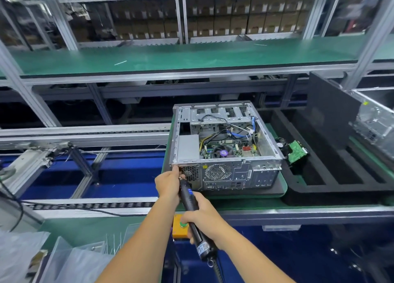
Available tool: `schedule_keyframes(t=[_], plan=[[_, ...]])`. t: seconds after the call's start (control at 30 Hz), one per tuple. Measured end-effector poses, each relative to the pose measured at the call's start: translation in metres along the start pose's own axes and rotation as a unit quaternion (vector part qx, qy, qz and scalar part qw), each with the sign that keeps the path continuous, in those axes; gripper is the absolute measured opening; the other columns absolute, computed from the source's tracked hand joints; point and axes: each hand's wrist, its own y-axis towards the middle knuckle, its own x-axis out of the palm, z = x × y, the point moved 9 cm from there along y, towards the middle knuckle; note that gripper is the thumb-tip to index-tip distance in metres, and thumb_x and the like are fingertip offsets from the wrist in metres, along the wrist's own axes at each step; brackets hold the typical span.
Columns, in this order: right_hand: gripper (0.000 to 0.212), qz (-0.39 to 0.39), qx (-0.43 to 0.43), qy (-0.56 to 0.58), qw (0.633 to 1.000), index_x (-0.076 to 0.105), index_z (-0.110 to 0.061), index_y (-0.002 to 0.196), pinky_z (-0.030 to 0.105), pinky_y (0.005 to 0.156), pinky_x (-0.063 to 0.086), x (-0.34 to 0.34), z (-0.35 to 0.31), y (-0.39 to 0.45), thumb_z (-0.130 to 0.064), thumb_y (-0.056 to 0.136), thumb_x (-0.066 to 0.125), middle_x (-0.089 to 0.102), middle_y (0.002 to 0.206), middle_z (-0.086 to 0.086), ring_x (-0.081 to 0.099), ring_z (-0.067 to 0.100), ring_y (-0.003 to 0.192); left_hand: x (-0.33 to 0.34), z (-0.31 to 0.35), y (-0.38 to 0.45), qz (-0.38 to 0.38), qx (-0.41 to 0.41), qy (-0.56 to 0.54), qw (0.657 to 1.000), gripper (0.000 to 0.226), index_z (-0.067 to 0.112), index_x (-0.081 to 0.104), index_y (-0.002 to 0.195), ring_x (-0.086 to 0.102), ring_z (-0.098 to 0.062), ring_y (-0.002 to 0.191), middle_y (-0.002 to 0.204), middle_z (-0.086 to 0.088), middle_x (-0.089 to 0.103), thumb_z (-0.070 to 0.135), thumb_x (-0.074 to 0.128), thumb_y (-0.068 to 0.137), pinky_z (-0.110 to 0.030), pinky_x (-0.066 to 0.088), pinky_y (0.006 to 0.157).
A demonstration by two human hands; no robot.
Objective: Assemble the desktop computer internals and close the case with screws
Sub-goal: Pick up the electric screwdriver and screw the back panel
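The right hand (202, 213) is clenched around the black screwdriver (193, 210), whose tip meets the rear top-left corner of the case (226, 146). The left hand (169, 182) pinches at that tip, fingers touching the case's corner. The case lies open-topped on a green pallet (283, 181), motherboard (230, 150) and cables showing inside. Right of the case sits a black foam tray (319, 188); a green drive (296, 151) lies just beside the case. Below the case, an orange button box (179, 227).

Open computer case (226, 142) lies flat, internals exposed.
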Motion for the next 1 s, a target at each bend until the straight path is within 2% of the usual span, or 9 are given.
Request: schedule_keyframes(t=[0.07, 0.23, 0.37, 0.5, 0.57, 0.67, 0.77, 0.9, 1.0], plan=[[0.049, 0.000, 0.002, -0.003, 1.000, 0.044, -0.042, 0.110, 0.031, 0.047, 0.052, -0.002, 0.002, 0.002, -0.008, 0.082, 0.065, 0.056, 0.096, 0.015, 0.057, 0.019, 0.050, -0.001, 0.006, 0.000, 0.009, 0.042, 0.050, 0.998, 0.036, 0.009, 0.061, 0.058, 0.061, -0.026, 0.069, 0.069, -0.011, 0.068, 0.024, 0.060, 0.091, -0.040, 0.054, 0.067], [0.063, 0.004, 0.010, -0.006, 1.000, 0.036, -0.037, 0.131, 0.031, 0.047, 0.051, -0.009, 0.006, 0.004, -0.007, 0.082, 0.064, 0.055, 0.104, 0.018, 0.056, 0.020, 0.050, 0.001, 0.015, -0.002, 0.007, 0.104, 0.124, 0.987, 0.050, 0.011, 0.041, 0.049, 0.046, -0.024, 0.062, 0.060, -0.011, 0.048, 0.026, 0.052, 0.096, -0.036, 0.042, 0.061], [0.050, -0.006, 0.014, -0.001, 1.000, 0.043, -0.031, 0.119, 0.031, 0.047, 0.051, -0.009, 0.006, 0.003, -0.007, 0.080, 0.063, 0.055, 0.094, 0.016, 0.055, 0.020, 0.049, 0.005, 0.007, -0.008, 0.003, 0.086, 0.128, 0.988, 0.045, 0.010, 0.047, 0.055, 0.046, -0.023, 0.061, 0.061, -0.009, 0.050, 0.025, 0.049, 0.097, -0.034, 0.041, 0.059], [0.043, 0.020, 0.011, -0.026, 0.999, 0.046, -0.018, 0.116, 0.031, 0.046, 0.050, -0.045, -0.001, -0.013, -0.006, 0.078, 0.060, 0.057, 0.078, 0.012, 0.055, 0.023, 0.048, 0.043, -0.017, -0.037, -0.024, 0.006, 0.102, 0.994, 0.032, 0.000, 0.065, 0.078, 0.062, -0.035, 0.082, 0.088, -0.019, 0.066, 0.019, 0.045, 0.095, -0.044, 0.052, 0.077], [0.047, 0.035, 0.007, -0.048, 0.998, 0.045, -0.018, 0.121, 0.032, 0.046, 0.050, -0.075, -0.010, -0.028, -0.005, 0.078, 0.059, 0.057, 0.077, 0.015, 0.056, 0.024, 0.050, 0.071, -0.012, -0.053, -0.039, 0.016, 0.121, 0.992, 0.033, -0.001, 0.058, 0.076, 0.056, -0.032, 0.077, 0.088, -0.016, 0.061, 0.019, 0.042, 0.097, -0.040, 0.043, 0.066], [0.054, 0.042, -0.002, -0.068, 0.997, 0.043, -0.028, 0.124, 0.031, 0.047, 0.051, -0.116, -0.028, -0.048, -0.005, 0.078, 0.059, 0.058, 0.080, 0.015, 0.058, 0.024, 0.053, 0.113, 0.005, -0.076, -0.063, 0.057, 0.135, 0.987, 0.034, 0.001, 0.054, 0.075, 0.051, -0.030, 0.080, 0.089, -0.015, 0.057, 0.018, 0.038, 0.100, -0.037, 0.037, 0.067], [0.051, 0.039, -0.025, -0.056, 0.997, 0.044, -0.032, 0.118, 0.031, 0.048, 0.052, -0.148, -0.044, -0.058, -0.004, 0.078, 0.060, 0.058, 0.080, 0.015, 0.058, 0.022, 0.053, 0.150, 0.023, -0.092, -0.074, 0.090, 0.132, 0.984, 0.038, 0.009, 0.047, 0.063, 0.044, -0.021, 0.063, 0.071, -0.008, 0.051, 0.017, 0.038, 0.099, -0.035, 0.029, 0.055], [0.074, 0.072, -0.042, -0.024, 0.996, 0.032, -0.031, 0.143, 0.031, 0.047, 0.050, -0.195, -0.053, -0.058, -0.001, 0.082, 0.060, 0.062, 0.083, 0.015, 0.059, 0.023, 0.053, 0.203, 0.036, -0.100, -0.105, 0.124, 0.162, 0.973, 0.039, 0.010, 0.043, 0.060, 0.040, -0.020, 0.059, 0.066, -0.005, 0.047, 0.018, 0.038, 0.098, -0.035, 0.028, 0.057], [0.075, 0.086, -0.061, -0.002, 0.994, 0.031, -0.025, 0.148, 0.032, 0.047, 0.050, -0.234, -0.056, -0.060, 0.000, 0.084, 0.060, 0.062, 0.082, 0.015, 0.058, 0.025, 0.053, 0.247, 0.032, -0.106, -0.154, 0.142, 0.172, 0.962, 0.042, 0.012, 0.037, 0.058, 0.034, -0.019, 0.055, 0.058, -0.002, 0.039, 0.023, 0.042, 0.098, -0.034, 0.023, 0.054]])
